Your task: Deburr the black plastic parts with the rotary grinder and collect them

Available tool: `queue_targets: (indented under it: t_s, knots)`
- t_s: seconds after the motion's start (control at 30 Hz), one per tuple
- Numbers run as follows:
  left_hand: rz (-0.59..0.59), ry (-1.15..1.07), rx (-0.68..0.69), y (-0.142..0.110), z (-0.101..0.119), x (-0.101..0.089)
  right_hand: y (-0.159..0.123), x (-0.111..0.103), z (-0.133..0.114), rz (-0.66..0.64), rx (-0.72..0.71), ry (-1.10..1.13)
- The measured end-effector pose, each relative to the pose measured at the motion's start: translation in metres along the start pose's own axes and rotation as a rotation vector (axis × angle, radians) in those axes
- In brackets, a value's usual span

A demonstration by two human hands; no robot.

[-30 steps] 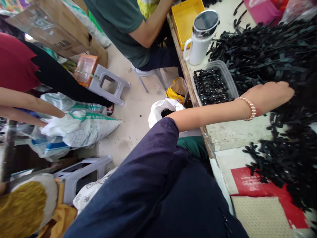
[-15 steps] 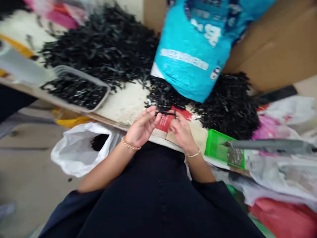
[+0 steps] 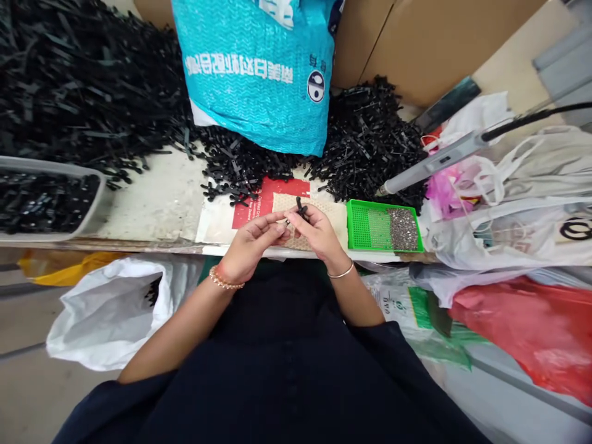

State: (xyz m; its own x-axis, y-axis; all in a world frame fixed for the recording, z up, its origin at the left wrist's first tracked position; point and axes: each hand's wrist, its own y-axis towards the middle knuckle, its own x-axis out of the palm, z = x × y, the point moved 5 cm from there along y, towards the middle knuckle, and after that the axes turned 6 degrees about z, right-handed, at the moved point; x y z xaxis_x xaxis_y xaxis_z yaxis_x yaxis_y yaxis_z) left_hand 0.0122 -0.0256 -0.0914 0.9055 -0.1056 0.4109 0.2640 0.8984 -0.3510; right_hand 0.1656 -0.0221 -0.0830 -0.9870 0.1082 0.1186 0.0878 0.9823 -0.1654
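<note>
In front of my chest, both hands meet over the table's front edge. Thumb and fingers of my right hand (image 3: pixel 321 237) close round a small black plastic piece (image 3: pixel 302 208), which pokes up past the fingertips. My left hand (image 3: pixel 252 243) is pinched against the near end of it, fingertips touching the right hand's. What sits between the left fingertips is too small to make out fully. Under the hands lie a beige textured pad (image 3: pixel 289 203) and a red and white printed sheet (image 3: pixel 245 213). Similar black pieces (image 3: pixel 231 161) are heaped just behind.
A green basket (image 3: pixel 370 227) with small metal screws stands right, below a hanging electric screwdriver (image 3: pixel 435 161). A blue sack (image 3: pixel 259 98) rests on the heaps. Left are a clear tub (image 3: pixel 87 229) of black pieces and, below, an open white sack (image 3: pixel 106 314). Plastic bags (image 3: pixel 522 228) crowd the right.
The view has swung right and sharpened. The black piece, earlier stretched level between both hands, is now tilted up in my right fingers, and the hands have come together.
</note>
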Motion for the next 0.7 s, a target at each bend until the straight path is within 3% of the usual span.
queue_targets:
  t_s: [0.13,0.27,0.37,0.47,0.6,0.7]
  knots:
    - [-0.091,-0.104,-0.234,-0.001,-0.008,0.003,-0.001,0.000,0.002,-0.080,-0.088,-0.043]
    - [-0.030,-0.240,-0.311,-0.004,-0.009,-0.001,0.001,-0.012,0.009,0.008,-0.183,0.027]
    - [0.070,-0.272,-0.267,-0.003,-0.008,-0.010,-0.005,-0.020,0.013,0.097,-0.257,0.044]
    - [0.120,-0.171,-0.165,-0.003,-0.006,-0.017,-0.019,-0.019,0.009,0.131,-0.357,-0.077]
    - [0.115,-0.046,0.000,-0.009,0.000,-0.016,-0.037,-0.006,-0.006,0.057,-0.520,-0.410]
    - [0.091,-0.009,0.047,-0.015,0.003,-0.015,-0.043,0.001,-0.013,0.065,-0.652,-0.556]
